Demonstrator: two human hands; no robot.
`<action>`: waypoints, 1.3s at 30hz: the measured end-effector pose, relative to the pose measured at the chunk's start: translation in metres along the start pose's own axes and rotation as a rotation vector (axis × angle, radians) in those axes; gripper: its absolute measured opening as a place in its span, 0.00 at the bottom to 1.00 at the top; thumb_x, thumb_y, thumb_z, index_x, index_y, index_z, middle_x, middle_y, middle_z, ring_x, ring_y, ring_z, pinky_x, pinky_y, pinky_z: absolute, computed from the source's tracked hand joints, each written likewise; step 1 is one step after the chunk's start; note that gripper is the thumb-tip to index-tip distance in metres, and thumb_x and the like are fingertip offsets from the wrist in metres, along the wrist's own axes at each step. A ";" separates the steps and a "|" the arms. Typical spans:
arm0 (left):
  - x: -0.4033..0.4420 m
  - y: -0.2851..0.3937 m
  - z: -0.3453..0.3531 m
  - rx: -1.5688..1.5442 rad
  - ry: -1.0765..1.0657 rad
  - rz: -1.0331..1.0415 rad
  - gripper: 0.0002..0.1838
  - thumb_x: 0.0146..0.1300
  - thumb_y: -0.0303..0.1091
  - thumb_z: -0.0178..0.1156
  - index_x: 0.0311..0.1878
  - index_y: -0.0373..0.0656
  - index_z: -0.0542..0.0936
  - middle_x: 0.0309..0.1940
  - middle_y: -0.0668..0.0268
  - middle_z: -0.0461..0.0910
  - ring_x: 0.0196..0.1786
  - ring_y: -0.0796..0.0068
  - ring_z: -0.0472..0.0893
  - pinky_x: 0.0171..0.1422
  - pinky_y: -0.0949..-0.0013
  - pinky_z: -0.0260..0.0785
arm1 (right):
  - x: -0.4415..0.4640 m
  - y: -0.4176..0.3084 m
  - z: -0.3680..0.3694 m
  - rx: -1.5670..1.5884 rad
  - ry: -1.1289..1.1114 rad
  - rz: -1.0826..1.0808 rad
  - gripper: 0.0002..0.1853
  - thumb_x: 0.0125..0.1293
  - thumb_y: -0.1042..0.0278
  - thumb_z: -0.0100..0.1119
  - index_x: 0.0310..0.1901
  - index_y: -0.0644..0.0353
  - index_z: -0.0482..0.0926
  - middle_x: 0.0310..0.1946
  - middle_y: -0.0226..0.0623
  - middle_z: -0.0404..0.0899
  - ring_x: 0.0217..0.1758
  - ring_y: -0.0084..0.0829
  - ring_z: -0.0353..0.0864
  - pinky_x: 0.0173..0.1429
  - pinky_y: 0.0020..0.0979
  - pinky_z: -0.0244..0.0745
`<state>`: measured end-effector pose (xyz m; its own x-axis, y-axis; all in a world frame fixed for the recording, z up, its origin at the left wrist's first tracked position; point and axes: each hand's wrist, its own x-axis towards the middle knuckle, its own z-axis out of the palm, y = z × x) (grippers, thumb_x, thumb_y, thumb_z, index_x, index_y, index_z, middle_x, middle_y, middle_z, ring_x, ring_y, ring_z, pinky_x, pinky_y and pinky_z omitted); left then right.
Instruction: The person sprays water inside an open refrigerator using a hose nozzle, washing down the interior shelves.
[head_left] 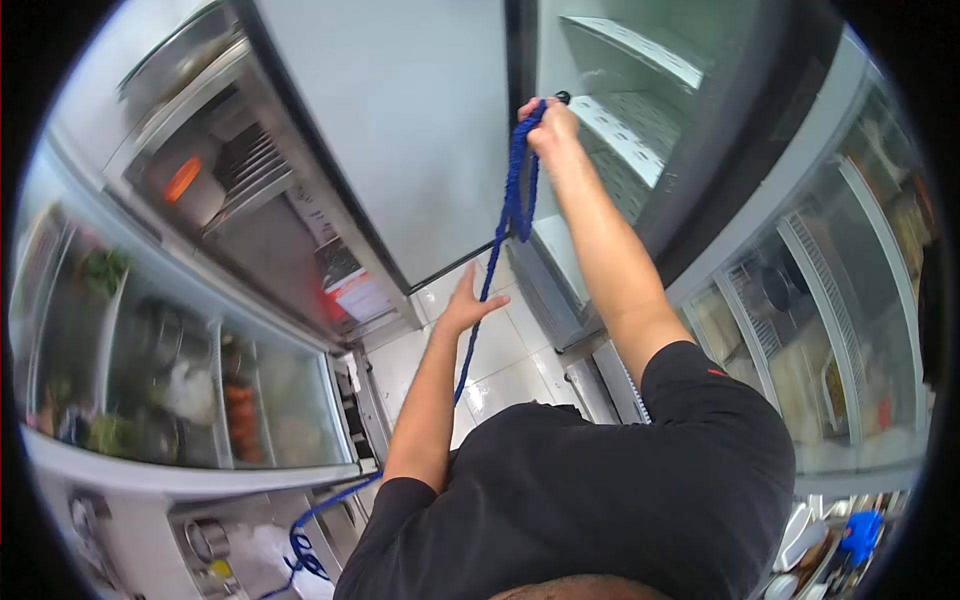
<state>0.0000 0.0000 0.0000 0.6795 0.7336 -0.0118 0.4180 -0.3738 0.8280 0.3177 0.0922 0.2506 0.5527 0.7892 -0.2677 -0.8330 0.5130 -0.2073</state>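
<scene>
My right hand (pixel 552 128) is closed around a blue hose (pixel 515 180) with a crinkled fabric look, held up high by the open refrigerator. A black end piece (pixel 563 97) sticks out just past my fingers. Below that hand the hose hangs in a loop, and one length runs down toward my body. Lower down, my left hand (pixel 470 303) has its thumb and fingers spread; the hose passes between them, and whether it touches the palm I cannot tell. Behind my left arm more of the hose (pixel 305 545) lies in curls at the lower left.
The refrigerator door (pixel 390 120) stands open ahead, beside white perforated shelves (pixel 625 135). Glass-fronted coolers with food (pixel 190 370) flank the left, and another glass cooler (pixel 810 320) the right. White floor tiles (pixel 500 350) lie below. A metal pot (pixel 207 538) sits lower left.
</scene>
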 end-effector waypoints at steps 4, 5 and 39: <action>0.048 -0.002 0.033 -0.366 -0.231 -0.050 0.26 0.72 0.48 0.68 0.61 0.39 0.77 0.52 0.62 0.82 0.59 0.71 0.78 0.68 0.66 0.68 | -0.001 -0.030 0.009 -0.091 0.007 -0.158 0.08 0.83 0.66 0.49 0.45 0.60 0.71 0.33 0.38 0.75 0.26 0.31 0.76 0.30 0.39 0.80; 0.043 -0.008 0.035 -0.420 -0.291 -0.106 0.20 0.75 0.46 0.66 0.56 0.40 0.79 0.47 0.66 0.83 0.54 0.74 0.79 0.64 0.68 0.70 | 0.004 -0.033 -0.003 -0.083 0.037 -0.149 0.08 0.83 0.65 0.49 0.45 0.60 0.71 0.34 0.38 0.76 0.27 0.32 0.76 0.30 0.40 0.80; 0.011 -0.061 -0.183 -0.378 -0.171 -0.332 0.12 0.72 0.41 0.68 0.43 0.42 0.82 0.17 0.77 0.68 0.16 0.86 0.64 0.20 0.72 0.52 | -0.059 -0.097 -0.039 -0.953 0.305 -0.595 0.12 0.78 0.58 0.59 0.45 0.56 0.71 0.27 0.28 0.69 0.21 0.18 0.62 0.21 0.26 0.60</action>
<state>-0.1283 0.1348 0.0523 0.6492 0.6631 -0.3727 0.4023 0.1166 0.9081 0.3667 -0.0172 0.2494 0.9413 0.3282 -0.0786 -0.1543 0.2115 -0.9651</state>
